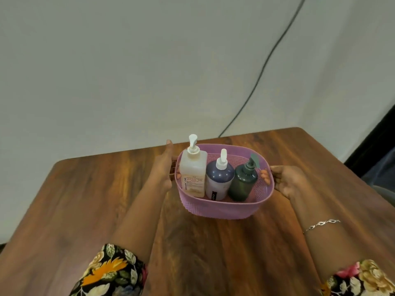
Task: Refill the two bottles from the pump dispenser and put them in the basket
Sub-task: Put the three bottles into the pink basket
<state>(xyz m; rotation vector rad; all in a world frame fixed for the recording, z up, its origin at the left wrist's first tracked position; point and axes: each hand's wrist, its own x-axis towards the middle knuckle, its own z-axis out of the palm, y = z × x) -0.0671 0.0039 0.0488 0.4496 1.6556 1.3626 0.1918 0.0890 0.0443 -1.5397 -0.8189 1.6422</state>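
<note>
A pink perforated basket (222,208) sits near the middle of the wooden table. Three pump bottles stand inside it: a clear square dispenser (192,174) with a white pump on the left, a dark blue bottle (219,178) with a white pump in the middle, and a dark green bottle (242,184) with a green pump on the right. My left hand (163,167) grips the basket's left rim. At the right rim my right hand (284,180) grips too, its fingertips showing through the mesh inside.
The brown wooden table (106,199) stretches on all sides of the basket. A white wall rises behind it, with a dark cable (260,71) running down to the table's far edge. Something dark stands at the far right edge (376,146).
</note>
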